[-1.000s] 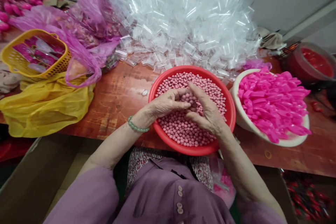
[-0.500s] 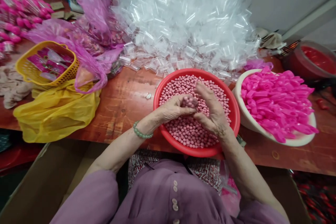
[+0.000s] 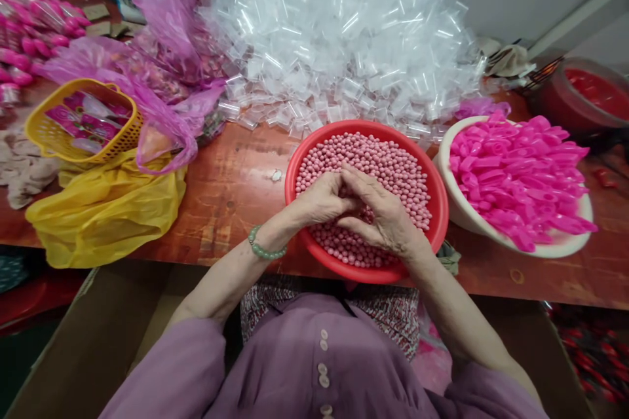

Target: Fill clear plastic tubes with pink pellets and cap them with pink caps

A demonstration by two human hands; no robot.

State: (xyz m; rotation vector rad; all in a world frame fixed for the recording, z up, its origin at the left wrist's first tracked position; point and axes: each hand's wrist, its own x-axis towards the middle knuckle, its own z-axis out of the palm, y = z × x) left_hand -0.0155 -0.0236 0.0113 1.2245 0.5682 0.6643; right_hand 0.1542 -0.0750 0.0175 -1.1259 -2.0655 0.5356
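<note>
Over a red basin [image 3: 293,163] filled with small pink beads [image 3: 339,150], both hands meet near the middle. My left hand [image 3: 322,200], with a green bead bracelet [image 3: 265,250] at the wrist, is closed with its fingers curled. Half a second ago a small clear container of pink beads showed in it; my fingers now hide it. My right hand [image 3: 383,213] bends over the left one, its fingers stretched out and its thumb apart. Its fingertips reach the left hand's fingers. Whether anything small is under them cannot be seen.
A large heap of clear plastic containers [image 3: 334,33] lies behind the basin. To the right, a white basin [image 3: 445,160] holds bright pink plastic parts [image 3: 521,177]. On the left are a yellow basket [image 3: 37,127], a yellow bag [image 3: 108,209] and purple bags [image 3: 167,19].
My right hand has come in from hovering apart to meet my left hand. The left hand has turned over, covering the clear container of beads. The view has shifted slightly.
</note>
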